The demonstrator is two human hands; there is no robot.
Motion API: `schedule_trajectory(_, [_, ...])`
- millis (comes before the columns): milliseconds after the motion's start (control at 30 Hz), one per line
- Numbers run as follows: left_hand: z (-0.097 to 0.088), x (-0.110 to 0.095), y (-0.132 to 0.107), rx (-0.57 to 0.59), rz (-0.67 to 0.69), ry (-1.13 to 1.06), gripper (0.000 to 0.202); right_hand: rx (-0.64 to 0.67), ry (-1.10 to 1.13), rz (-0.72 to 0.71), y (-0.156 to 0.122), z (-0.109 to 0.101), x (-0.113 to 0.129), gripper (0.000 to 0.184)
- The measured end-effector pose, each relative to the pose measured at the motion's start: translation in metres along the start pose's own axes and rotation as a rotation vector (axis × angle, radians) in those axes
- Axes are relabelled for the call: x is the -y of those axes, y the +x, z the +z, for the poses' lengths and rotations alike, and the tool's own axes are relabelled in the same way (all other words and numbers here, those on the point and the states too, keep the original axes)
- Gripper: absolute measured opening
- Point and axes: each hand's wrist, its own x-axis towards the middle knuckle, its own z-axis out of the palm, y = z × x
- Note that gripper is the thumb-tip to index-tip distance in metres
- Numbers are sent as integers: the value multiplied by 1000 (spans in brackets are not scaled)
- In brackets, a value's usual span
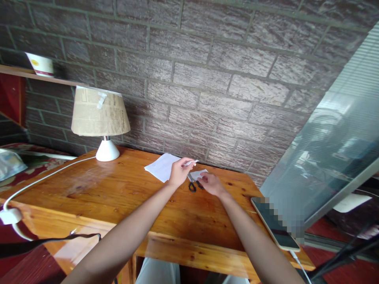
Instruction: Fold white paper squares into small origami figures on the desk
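Observation:
A small folded-looking piece of white paper (192, 162) is pinched in the fingers of my left hand (179, 172), raised over the far part of the desk. My right hand (212, 183) has its fingers curled at one black handle loop of a pair of scissors (192, 187). The scissors' handles are spread apart, and their blades point toward the wall. Under the blades and beside my right fingers lies a smaller sheet of white paper (199, 174). Larger white sheets (160, 166) lie to the left, partly behind my left hand.
On the wooden desk (118, 189) stands a lamp (100, 114) at the left, its cord running off the edge. A phone or tablet (276, 225) with a plugged-in cable lies by the right edge. A paper cup (40, 65) sits on a shelf. A brick wall backs the desk.

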Motion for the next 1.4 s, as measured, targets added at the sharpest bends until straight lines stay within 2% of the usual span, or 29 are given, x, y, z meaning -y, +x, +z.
schedule_trajectory(33, [-1,0,-2,4,50,51,21,9,77,22,2,-4,6,31])
schedule_trajectory(133, [-2,1,-6,72,199,139,12,141,675,166,5,-22,21,47])
schedule_trajectory(167, [-1,2,-8,98,240,171,13,178,800,179,5,-26,24,48])
schedule_trajectory(233, [1,4,-10,151,295,243,19,178,904,172,5,-28,26,42])
schedule_trajectory(333, [6,6,-14,249,317,312,28,97,929,154,5,-25,18,39])
schedule_trajectory(433, [13,6,-18,381,258,286,36,19,911,154,4,-26,5,37])
schedule_trajectory(500, [18,6,-18,413,108,172,47,-11,888,157,3,-30,0,35])
schedule_trajectory(567, [22,10,-17,286,-118,-33,57,-22,865,145,1,-34,-2,31])
schedule_trajectory(633, [24,14,-15,178,-358,-205,55,-26,842,102,-2,-36,0,29])
schedule_trajectory(667, [23,16,-15,193,-438,-255,52,-22,833,75,-3,-36,1,28])
schedule_trajectory(733, [21,19,-14,266,-515,-293,45,-1,823,34,-4,-34,4,28])
schedule_trajectory(800, [18,20,-15,290,-524,-288,39,29,825,18,-6,-32,5,28])
schedule_trajectory(933, [15,23,-16,222,-507,-267,39,35,864,50,-8,-27,6,30])
schedule_trajectory(1233, [20,22,-19,178,-431,-271,36,-58,948,114,-11,-11,10,44])
schedule_trajectory(1400, [21,23,-18,210,-369,-202,35,-146,941,156,-11,-8,8,35])
